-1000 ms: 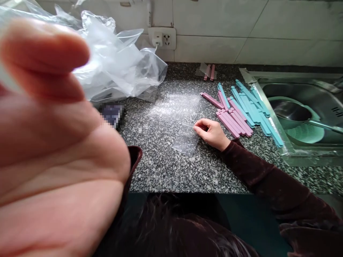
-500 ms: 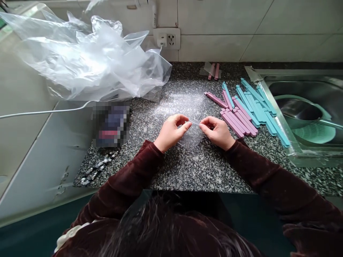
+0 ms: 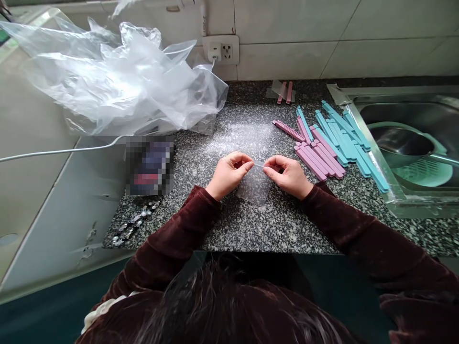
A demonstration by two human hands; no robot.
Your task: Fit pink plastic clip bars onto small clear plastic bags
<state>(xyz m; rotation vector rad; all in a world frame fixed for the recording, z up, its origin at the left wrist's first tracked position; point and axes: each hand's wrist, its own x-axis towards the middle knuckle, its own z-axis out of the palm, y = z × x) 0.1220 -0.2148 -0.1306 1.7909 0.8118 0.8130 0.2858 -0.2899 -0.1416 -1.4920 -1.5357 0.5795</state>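
Observation:
A small clear plastic bag (image 3: 255,186) hangs between my hands over the speckled counter, its upper edge pinched at both ends. My left hand (image 3: 230,175) grips the left end of that edge between thumb and fingers. At the other end, the thumb and fingertips of my right hand (image 3: 287,176) close on the same edge. Just right of my right hand lie several pink bag-sealing clips (image 3: 311,161), with several turquoise clips (image 3: 346,143) beyond them.
A heap of clear plastic bags (image 3: 136,86) fills the back left. Below it lie a pixelated, blurred object (image 3: 150,167) and a beaded strand (image 3: 134,222). Two pink clips (image 3: 289,92) lie by the wall. A steel sink (image 3: 380,107) holding a green colander (image 3: 423,176) is at right.
My right hand has shifted slightly left, closer to my left hand, along the bag's edge. Both hands still pinch the bag. The whole view has tilted a little.

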